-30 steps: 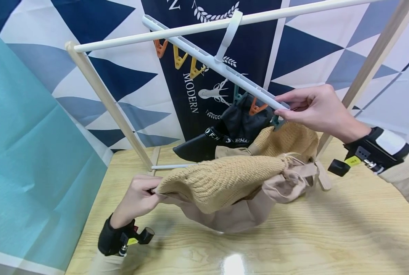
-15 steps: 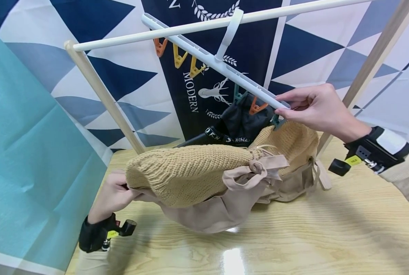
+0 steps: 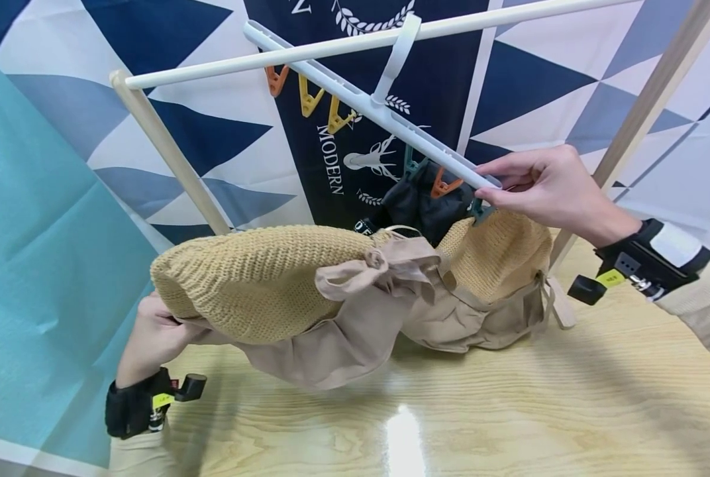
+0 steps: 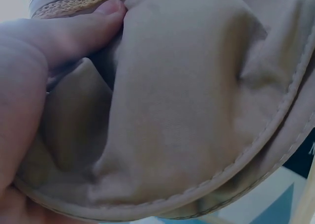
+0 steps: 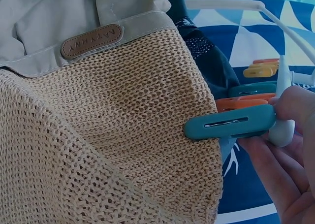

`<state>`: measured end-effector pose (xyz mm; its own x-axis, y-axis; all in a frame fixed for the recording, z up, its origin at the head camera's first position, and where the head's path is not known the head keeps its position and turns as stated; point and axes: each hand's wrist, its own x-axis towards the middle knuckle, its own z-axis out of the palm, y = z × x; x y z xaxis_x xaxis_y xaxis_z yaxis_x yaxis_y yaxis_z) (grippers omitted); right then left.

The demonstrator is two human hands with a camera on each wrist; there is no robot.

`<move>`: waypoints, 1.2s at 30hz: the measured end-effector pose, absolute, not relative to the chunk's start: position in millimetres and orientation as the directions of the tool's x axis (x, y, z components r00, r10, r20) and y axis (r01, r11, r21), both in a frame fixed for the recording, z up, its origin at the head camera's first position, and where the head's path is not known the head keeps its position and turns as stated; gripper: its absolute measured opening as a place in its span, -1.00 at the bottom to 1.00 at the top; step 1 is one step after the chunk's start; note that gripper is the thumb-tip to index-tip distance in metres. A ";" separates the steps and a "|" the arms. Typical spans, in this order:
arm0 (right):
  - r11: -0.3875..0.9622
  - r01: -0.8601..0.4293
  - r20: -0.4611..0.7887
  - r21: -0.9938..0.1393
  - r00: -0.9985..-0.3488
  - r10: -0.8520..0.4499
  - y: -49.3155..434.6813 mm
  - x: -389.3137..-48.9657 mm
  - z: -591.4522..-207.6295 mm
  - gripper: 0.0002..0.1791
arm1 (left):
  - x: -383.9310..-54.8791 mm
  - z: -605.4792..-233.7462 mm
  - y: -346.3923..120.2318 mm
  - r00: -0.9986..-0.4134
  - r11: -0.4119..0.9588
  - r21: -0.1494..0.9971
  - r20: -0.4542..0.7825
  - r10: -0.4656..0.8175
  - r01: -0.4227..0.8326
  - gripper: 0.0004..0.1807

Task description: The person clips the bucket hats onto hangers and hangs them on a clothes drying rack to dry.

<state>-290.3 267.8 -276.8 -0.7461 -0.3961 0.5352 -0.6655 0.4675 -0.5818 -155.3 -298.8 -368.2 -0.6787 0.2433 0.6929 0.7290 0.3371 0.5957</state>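
In the head view my left hand grips the fabric brim of a knitted tan sun hat with a beige bow, held above the table. The left wrist view shows the thumb pressing on that beige brim. My right hand pinches the lower right end of a light-blue clip hanger, which tilts on the rail. Beside those fingers, a teal clip bites the edge of a second tan sun hat with a leather label. A black cloth item hangs from the hanger behind.
The white rail rests on wooden posts standing on a light wood table. Orange and yellow clips hang from the hanger's far left part. A teal cloth borders the left; a patterned curtain hangs behind.
My left hand has moved left and slightly up with its hat, uncovering more of the second hat and covering part of the black item. The right hand has stayed on the hanger.
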 end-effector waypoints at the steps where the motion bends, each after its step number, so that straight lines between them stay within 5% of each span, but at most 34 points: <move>1: 0.467 -0.666 0.536 -0.582 -0.746 -0.396 267.6 -290.6 -276.7 -0.67 | -154.0 -367.1 -301.4 -0.692 0.366 0.598 0.687 0.223 0.712 -0.55; 5: 0.466 -0.660 0.532 -0.589 -0.751 -0.391 267.2 -290.9 -277.0 -0.67 | -151.7 -365.2 -310.9 -0.721 0.385 0.631 0.676 0.153 0.673 -0.43; 14: 0.455 -0.669 0.540 -0.587 -0.743 -0.396 267.0 -290.2 -277.5 -0.65 | -152.4 -367.2 -328.5 -0.741 0.280 0.705 0.670 0.039 0.652 -0.52; 18: 0.449 -0.670 0.540 -0.592 -0.743 -0.396 266.6 -290.1 -277.2 -0.68 | -155.2 -370.5 -333.0 -0.709 0.194 0.694 0.705 0.013 0.694 -0.57; 24: 0.456 -0.666 0.535 -0.591 -0.746 -0.397 265.7 -289.3 -276.5 -0.67 | -156.2 -368.8 -331.9 -0.669 0.246 0.669 0.737 -0.097 0.702 -0.67; 36: 0.466 -0.654 0.518 -0.596 -0.757 -0.399 264.9 -289.6 -277.1 -0.65 | -156.1 -360.9 -323.5 -0.582 0.231 0.660 0.745 -0.325 0.715 -0.39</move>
